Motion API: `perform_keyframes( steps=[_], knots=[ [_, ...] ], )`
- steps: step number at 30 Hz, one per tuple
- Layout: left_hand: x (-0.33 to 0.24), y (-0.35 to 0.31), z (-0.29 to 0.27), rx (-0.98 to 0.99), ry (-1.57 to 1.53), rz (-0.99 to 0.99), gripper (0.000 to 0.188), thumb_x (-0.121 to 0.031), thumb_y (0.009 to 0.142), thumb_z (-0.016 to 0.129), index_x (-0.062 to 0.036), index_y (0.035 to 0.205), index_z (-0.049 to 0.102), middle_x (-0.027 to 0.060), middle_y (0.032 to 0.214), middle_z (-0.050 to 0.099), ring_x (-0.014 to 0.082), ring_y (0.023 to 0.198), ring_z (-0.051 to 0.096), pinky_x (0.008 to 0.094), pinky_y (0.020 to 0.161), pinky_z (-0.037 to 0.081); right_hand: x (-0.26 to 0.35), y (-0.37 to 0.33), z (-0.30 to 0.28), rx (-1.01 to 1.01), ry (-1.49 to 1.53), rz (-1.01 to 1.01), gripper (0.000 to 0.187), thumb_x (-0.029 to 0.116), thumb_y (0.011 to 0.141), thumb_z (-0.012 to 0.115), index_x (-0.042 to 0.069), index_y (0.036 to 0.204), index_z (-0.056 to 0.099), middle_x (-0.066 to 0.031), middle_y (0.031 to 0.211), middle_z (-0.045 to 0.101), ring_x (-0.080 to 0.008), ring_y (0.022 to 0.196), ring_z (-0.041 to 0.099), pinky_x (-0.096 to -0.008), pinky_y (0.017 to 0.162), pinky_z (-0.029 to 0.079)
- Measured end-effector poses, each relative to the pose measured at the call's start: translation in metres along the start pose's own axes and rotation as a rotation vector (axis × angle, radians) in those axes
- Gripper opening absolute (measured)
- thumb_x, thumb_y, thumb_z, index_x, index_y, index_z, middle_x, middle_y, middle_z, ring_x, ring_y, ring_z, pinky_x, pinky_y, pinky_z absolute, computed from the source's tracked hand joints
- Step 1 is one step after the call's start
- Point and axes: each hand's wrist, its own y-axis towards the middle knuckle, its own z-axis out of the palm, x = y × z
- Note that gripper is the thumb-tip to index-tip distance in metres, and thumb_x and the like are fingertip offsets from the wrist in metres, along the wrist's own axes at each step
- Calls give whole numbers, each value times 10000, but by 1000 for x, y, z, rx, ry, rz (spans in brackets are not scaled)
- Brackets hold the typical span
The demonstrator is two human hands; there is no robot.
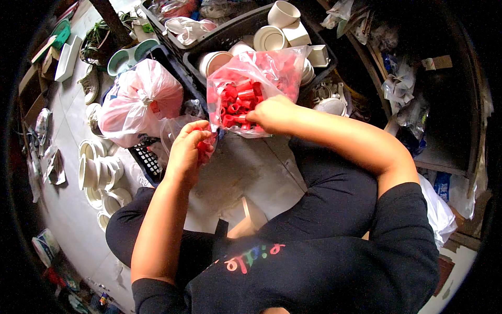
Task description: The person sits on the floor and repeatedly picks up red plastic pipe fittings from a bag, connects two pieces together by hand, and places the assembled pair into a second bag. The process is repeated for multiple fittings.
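Note:
A large clear plastic bag (215,99) stands open in front of me, filled with small red tube-like plastic pieces (238,97). My right hand (273,113) reaches into its mouth, fingers closed on a red piece at the heap's near edge; the fingertips are partly hidden. To the left of that bag, my left hand (184,152) is raised with its fingers closed around a small clear bag (210,142) that has red showing through it. The fingers cover much of this small bag.
Behind the large bag, a black crate (196,47) holds white pots (270,38). A tied white bag (144,99) sits at the left over a dark basket (146,161). White round pots (97,170) are stacked on the floor. Shelves (444,152) with plastic bags line the right.

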Motion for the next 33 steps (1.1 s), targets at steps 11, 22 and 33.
perform_keyframes(
  steps=[11,22,33],
  knots=[
    [-15,-25,17,26,-9,14,331,-141,767,502,-66,1090,491,8,801,511,90,604,510,202,462,360,-6,39,14,-98,-78,160,170,155,715,509,83,738,661,-104,767,647,-234,702,640,-365,568,505],
    [-21,-45,12,113,-115,40,395,-163,814,396,-33,1186,424,38,857,507,106,617,513,215,469,373,-20,53,37,-252,1,186,149,178,739,518,70,701,612,-130,711,621,-279,693,616,-376,624,485],
    [-15,-29,4,52,-75,30,357,-158,792,411,-61,1131,461,33,877,513,112,622,507,219,467,372,-50,27,36,-187,1072,345,132,147,741,631,23,783,622,-30,666,605,-129,594,556,-268,557,436]
  ],
)
